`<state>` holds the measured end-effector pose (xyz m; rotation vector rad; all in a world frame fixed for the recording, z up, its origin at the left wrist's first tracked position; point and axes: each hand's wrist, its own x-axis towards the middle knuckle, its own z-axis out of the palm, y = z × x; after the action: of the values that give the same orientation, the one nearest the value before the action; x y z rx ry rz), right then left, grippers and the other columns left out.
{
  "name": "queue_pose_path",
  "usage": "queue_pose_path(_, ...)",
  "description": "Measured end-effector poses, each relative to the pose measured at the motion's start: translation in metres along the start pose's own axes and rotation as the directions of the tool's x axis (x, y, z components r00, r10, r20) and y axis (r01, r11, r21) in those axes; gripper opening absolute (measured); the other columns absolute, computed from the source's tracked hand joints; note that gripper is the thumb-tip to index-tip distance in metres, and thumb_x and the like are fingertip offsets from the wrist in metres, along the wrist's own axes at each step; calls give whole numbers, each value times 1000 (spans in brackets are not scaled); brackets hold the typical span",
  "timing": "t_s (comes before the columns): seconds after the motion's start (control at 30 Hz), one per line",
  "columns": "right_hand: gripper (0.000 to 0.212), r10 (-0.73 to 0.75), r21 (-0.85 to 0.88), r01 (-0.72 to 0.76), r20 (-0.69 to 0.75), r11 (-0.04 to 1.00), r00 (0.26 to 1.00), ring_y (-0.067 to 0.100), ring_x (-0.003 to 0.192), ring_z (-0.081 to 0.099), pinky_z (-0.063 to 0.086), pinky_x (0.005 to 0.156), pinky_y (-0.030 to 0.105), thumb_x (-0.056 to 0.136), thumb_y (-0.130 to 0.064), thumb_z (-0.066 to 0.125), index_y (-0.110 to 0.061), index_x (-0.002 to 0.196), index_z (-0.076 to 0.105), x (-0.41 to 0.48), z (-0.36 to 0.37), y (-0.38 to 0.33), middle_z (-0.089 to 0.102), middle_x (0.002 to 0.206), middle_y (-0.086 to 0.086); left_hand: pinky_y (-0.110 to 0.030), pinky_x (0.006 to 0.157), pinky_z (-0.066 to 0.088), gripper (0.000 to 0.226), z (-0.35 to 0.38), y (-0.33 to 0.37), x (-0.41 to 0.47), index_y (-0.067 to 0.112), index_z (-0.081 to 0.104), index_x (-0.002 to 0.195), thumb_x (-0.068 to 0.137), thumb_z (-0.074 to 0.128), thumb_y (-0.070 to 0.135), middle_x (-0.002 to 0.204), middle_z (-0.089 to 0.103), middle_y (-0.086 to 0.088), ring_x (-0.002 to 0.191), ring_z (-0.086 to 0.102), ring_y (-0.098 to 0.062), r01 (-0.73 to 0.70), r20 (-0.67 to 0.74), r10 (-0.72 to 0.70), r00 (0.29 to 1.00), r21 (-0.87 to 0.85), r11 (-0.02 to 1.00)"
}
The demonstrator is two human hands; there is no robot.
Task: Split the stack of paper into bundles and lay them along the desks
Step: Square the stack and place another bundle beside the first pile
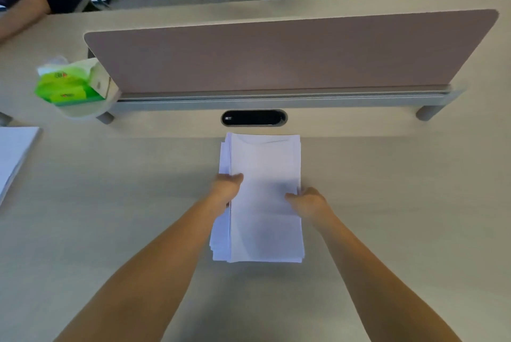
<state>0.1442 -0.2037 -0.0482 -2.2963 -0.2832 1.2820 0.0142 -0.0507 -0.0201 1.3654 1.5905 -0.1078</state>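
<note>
Splitting begun? (observer)
Me: Partly. One bundle [13,153] lies far left on the desk [387,203]; most remains, I judge. The stack of paper [265,164] sits centre, just near of the cable port [253,118]. My left hand [226,189] and right hand [309,202] pinch its side edges, thumbs on top.
Observer: Condition?
Me: White; upper sheets offset right of lower ones.

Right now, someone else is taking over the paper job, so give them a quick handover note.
Left hand: grips the left edge of the paper stack, thumb on top.
Right hand: grips the right edge.
The stack lies on the desk before the divider, upper sheets shifted right of the lower ones.
Done: one bundle seems laid at far left.
Left: split off more bundles and lay them along the desks.
</note>
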Motion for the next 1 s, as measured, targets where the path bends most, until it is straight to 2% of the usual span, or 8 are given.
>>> queue_pose_path(0.07,30,14,57,-15,12,998,1000,25,72,60,47,68,29,86,-33,61,-14,63,57,6,-5,2,59,68,3,-30,73,41,24,2,3,1,10,51,98,98,46,34,95,54,-8,82,55,-28,-70,24,67,997,122,990)
queue_pose_path(0.17,36,27,120,-28,13,992,1000,29,80,72,58,83,40,78,-43,65,-7,73,68,16,-11,6,74,82,11,-31,86,42,41,-4,2,-5,7,46,131,101,41,35,126,55,-11,113,55,-33,-192,12,194,981,210,959)
queue_pose_path(0.37,74,-143,351,190,-156,917,977,23,88,72,58,83,39,65,-77,61,-12,98,69,-2,-24,-14,75,95,5,-32,77,48,30,-38,-1,-26,12,63,115,101,44,30,105,68,-7,91,62,-24,-489,70,485,872,56,870)
queue_pose_path(0.43,60,-241,533,269,-122,802,963,23,96,73,58,88,42,77,-61,69,-11,112,68,-21,-23,-32,75,107,5,-35,82,52,22,-56,0,-34,17,65,99,99,50,32,96,69,-6,85,64,-18,-522,58,527,848,-82,849)
queue_pose_path(0.5,40,-314,673,264,-49,691,948,21,98,73,60,85,37,89,-41,67,-12,116,67,-43,-18,-52,75,110,5,-19,67,54,18,-77,0,-44,21,62,84,99,53,29,77,66,5,67,62,-1,-536,24,549,836,-184,824)
queue_pose_path(0.63,11,-456,717,365,-73,594,887,11,84,74,59,73,28,93,-24,64,-18,96,73,-94,15,-103,78,91,-7,-12,60,52,11,-132,-10,-56,22,67,86,94,60,19,66,71,21,65,66,5,-527,-34,563,826,-401,749)
queue_pose_path(0.83,15,-601,572,638,-290,515,745,-4,73,70,53,62,15,94,-14,62,-25,86,69,-166,122,-161,74,74,-20,-10,53,50,18,-237,-60,-55,27,69,71,78,79,14,60,69,23,57,65,9,-612,-320,523,790,-477,632)
queue_pose_path(1.0,25,-631,501,695,-326,516,704,-10,77,68,52,67,15,90,-5,65,-30,86,68,-177,220,-171,73,76,-27,-14,58,53,22,-303,-129,-23,28,72,65,70,84,11,63,71,21,61,66,5,-607,-340,504,794,-414,678)
